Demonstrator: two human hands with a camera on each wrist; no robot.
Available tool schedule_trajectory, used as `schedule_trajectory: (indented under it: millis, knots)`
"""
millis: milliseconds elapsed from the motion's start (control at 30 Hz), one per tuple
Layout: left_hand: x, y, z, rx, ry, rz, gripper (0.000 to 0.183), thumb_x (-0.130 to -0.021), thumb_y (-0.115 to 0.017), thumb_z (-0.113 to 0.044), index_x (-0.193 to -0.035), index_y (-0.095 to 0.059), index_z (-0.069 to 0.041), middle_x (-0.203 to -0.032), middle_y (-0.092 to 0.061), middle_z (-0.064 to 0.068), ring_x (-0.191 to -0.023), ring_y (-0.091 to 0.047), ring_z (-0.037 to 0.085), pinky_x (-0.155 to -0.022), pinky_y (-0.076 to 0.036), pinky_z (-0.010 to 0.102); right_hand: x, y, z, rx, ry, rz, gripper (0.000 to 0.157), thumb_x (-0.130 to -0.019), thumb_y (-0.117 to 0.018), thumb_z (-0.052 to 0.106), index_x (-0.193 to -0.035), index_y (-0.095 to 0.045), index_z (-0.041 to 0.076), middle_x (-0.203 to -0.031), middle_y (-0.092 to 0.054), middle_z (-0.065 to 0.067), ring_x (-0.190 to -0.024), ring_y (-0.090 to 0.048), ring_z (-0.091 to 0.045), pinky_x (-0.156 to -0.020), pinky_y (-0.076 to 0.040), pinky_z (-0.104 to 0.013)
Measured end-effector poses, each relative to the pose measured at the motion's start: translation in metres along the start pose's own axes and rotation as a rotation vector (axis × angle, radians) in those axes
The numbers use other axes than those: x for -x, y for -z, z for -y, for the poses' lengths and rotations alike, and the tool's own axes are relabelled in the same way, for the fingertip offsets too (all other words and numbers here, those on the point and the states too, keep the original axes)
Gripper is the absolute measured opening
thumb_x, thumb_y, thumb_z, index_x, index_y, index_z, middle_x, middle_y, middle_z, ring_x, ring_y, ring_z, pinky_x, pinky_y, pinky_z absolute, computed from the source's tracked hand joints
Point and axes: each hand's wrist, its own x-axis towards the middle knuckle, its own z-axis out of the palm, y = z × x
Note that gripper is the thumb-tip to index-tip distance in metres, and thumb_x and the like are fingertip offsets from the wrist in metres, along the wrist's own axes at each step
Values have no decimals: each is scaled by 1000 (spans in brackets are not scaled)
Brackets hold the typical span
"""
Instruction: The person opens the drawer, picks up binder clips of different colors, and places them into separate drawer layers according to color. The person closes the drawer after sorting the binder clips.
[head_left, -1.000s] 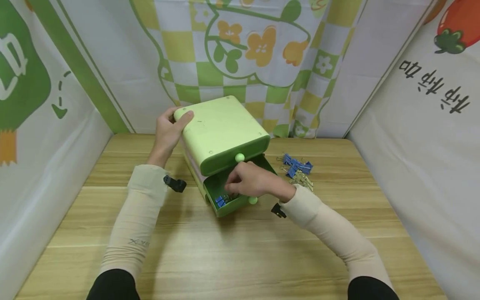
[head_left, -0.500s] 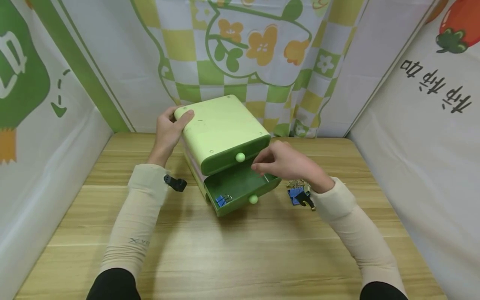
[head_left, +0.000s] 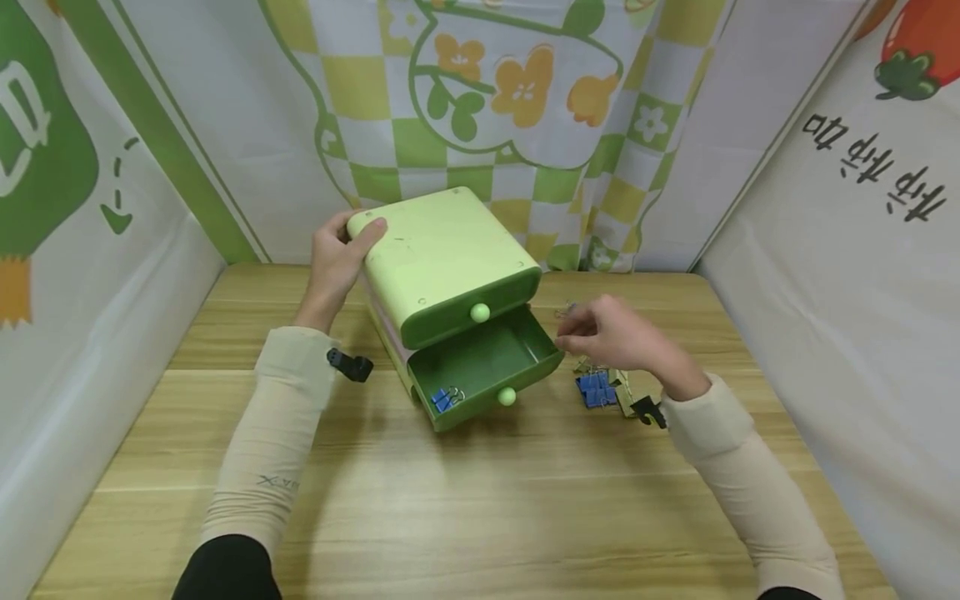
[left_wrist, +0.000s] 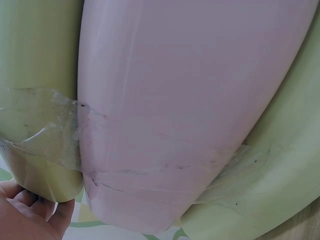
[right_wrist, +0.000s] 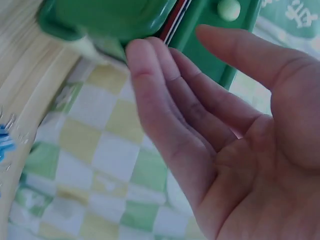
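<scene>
A light green drawer unit with a pink middle tier stands on the table, its middle drawer pulled out. In the front left corner of that drawer lies a blue binder clip. My left hand grips the unit's back left corner, thumb on top; the left wrist view shows its fingers bent at the edge. My right hand is just right of the drawer. Its thumb and fingers are apart with nothing between them. Blue binder clips and gold binder clips lie below it.
Round green knobs stick out from the drawer fronts. Clear tape runs across the unit's side. A checked curtain hangs behind the table, and white printed walls flank it.
My right hand has come up out of the drawer and moved right, toward the loose clips. The blue clip stays in the drawer. My left hand has kept its grip on the unit.
</scene>
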Motion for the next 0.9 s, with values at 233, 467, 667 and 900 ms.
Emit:
schedule_trajectory:
  millis: [233,467,667,900]
  knots:
    - [0,0,0,-1,-4,2,56,-96,-75,-42,-139,-64,-7,-114,-65,-3,-96,-63,12,-79,-56,17,7,4,-28,62,-88,5,16,-100,-72,13,-106,-80,1,-101,-80,-13,-86,-74,-20,-78,-63,-38]
    - [0,0,0,8,0,6,56,-96,-76,-42,-139,-65,-7,-113,-65,-3,-95,-63,12,-78,-55,18,10,-6,-61,194,-164,106,20,-100,-72,16,-110,-78,0,-107,-78,-14,-98,-74,-28,-90,-62,-48]
    - [0,1,0,19,9,8,56,-96,-76,-41,-139,-64,-7,-112,-65,-3,-94,-62,12,-77,-55,18,4,-21,-82,226,-190,176,23,-100,-71,14,-117,-77,0,-114,-77,-15,-101,-74,-28,-89,-63,-45]
    - [1,0,-1,16,13,10,56,-96,-77,-41,-139,-64,-7,-114,-66,-3,-97,-63,12,-79,-56,18,-2,-34,-88,229,-167,226,17,-99,-72,12,-111,-80,3,-112,-78,-13,-96,-73,-23,-85,-63,-41]
